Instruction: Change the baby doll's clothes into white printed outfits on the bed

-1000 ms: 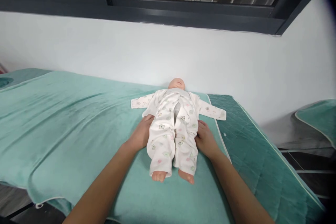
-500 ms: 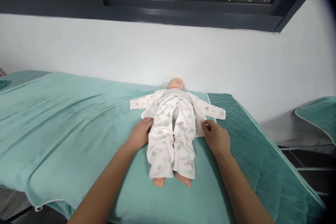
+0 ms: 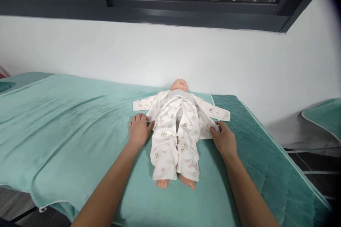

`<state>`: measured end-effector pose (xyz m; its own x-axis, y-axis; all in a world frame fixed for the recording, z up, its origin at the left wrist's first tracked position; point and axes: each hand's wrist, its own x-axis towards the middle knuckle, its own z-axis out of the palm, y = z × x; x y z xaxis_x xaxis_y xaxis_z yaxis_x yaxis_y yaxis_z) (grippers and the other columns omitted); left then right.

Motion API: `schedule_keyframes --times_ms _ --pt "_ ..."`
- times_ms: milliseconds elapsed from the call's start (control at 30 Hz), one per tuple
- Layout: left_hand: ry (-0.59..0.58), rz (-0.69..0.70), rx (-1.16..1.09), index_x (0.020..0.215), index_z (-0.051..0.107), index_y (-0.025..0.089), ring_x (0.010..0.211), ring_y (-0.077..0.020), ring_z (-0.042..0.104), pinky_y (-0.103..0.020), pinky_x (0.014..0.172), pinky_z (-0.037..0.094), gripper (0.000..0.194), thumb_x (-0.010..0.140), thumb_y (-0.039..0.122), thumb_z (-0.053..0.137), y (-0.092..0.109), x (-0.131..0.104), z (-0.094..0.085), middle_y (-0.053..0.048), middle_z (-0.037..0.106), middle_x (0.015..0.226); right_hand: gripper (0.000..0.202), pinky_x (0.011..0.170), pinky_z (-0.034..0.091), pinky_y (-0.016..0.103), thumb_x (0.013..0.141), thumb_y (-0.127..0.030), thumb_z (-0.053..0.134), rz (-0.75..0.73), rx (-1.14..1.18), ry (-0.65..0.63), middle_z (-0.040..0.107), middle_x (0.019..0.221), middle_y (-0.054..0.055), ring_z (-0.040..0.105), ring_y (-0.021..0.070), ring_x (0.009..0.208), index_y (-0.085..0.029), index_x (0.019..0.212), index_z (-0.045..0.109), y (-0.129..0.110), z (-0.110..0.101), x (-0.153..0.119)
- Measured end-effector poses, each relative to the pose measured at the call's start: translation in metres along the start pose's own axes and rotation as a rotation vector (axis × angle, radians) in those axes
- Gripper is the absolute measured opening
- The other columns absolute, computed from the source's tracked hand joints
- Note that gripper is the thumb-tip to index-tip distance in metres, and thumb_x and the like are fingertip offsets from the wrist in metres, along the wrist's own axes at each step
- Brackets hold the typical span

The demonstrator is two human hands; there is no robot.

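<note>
A baby doll (image 3: 179,85) lies on its back, head by the wall and bare feet toward me. It wears white printed trousers (image 3: 165,149), pulled high over its front, and a white long-sleeved baby shirt (image 3: 204,127) with its front spread to both sides. At the doll's right-hand side in the picture, my right hand (image 3: 224,138) pinches the lower edge of the shirt flap. On the other side my left hand (image 3: 139,131) is closed at the opposite flap's edge, fingertips partly hidden against the cloth.
Under the doll is a light green cover (image 3: 80,131) over a bed. A darker quilted mat (image 3: 266,163) lies to the right. Behind stand a white wall (image 3: 160,53) and a dark window frame (image 3: 191,14) with metal bars. Another green cloth (image 3: 325,117) shows far right.
My left hand has shifted left, away from the trousers, its thumb now showing. My right hand has moved slightly right, drawing the shirt flap outward. The doll stays in place.
</note>
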<state>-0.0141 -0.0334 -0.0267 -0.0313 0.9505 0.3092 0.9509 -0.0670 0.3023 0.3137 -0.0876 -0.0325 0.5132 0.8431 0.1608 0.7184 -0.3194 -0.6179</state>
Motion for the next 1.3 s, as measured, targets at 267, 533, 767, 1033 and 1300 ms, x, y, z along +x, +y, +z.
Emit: schedule_keyframes --times_ms 267,533,767,1033,1300 --pt "0.093 -0.195 -0.325 0.08 0.048 0.023 0.074 -0.0199 0.055 -0.031 0.066 0.038 0.015 0.092 0.032 0.045 -0.007 -0.001 -0.008 -0.002 0.06 0.078 0.033 0.06 0.032 0.026 0.083 -0.036 0.052 -0.013 0.02 0.104 0.067 0.081 0.0 0.057 0.0175 0.07 -0.024 0.111 0.064 0.007 -0.004 -0.01" --pt "0.274 -0.394 -0.558 0.096 0.047 0.023 0.071 -0.017 0.056 -0.029 0.066 0.043 0.014 0.082 0.021 0.05 -0.013 -0.003 -0.016 0.0 0.057 0.08 0.034 0.059 0.03 0.026 0.087 -0.038 0.049 0.005 -0.08 0.03 0.069 0.087 0.002 0.056 0.0175 0.072 -0.025 0.115 0.062 0.002 -0.007 -0.015" --pt "0.214 -0.207 -0.31 0.103 0.051 0.021 0.091 -0.0245 0.059 -0.04 0.077 0.05 0.026 0.078 0.014 0.046 -0.013 -0.005 -0.011 -0.01 0.053 0.114 0.037 0.061 0.032 0.029 0.088 -0.04 0.047 -0.032 -0.151 -0.013 0.068 0.105 0.007 0.061 0.0228 0.085 -0.025 0.118 0.062 0.002 -0.004 -0.022" --pt "0.228 -0.166 -0.268 0.104 0.061 0.019 0.114 -0.0315 0.051 -0.045 0.092 0.05 0.024 0.082 0.02 0.051 -0.014 -0.006 -0.008 -0.014 0.045 0.12 0.05 0.079 0.044 0.032 0.09 -0.061 0.044 -0.036 0.365 0.005 0.07 0.107 0.009 0.063 0.0239 0.095 -0.019 0.103 0.067 0.005 0.0 0.0" --pt "0.263 -0.154 -0.254 0.103 0.063 0.017 0.12 -0.0337 0.047 -0.049 0.104 0.043 0.023 0.084 0.023 0.052 -0.019 -0.002 -0.004 -0.014 0.044 0.118 0.035 0.066 0.04 0.029 0.074 -0.048 0.067 -0.033 0.179 -0.161 0.072 0.082 0.005 0.062 0.0194 0.072 -0.018 0.093 0.069 -0.012 0.017 0.062"
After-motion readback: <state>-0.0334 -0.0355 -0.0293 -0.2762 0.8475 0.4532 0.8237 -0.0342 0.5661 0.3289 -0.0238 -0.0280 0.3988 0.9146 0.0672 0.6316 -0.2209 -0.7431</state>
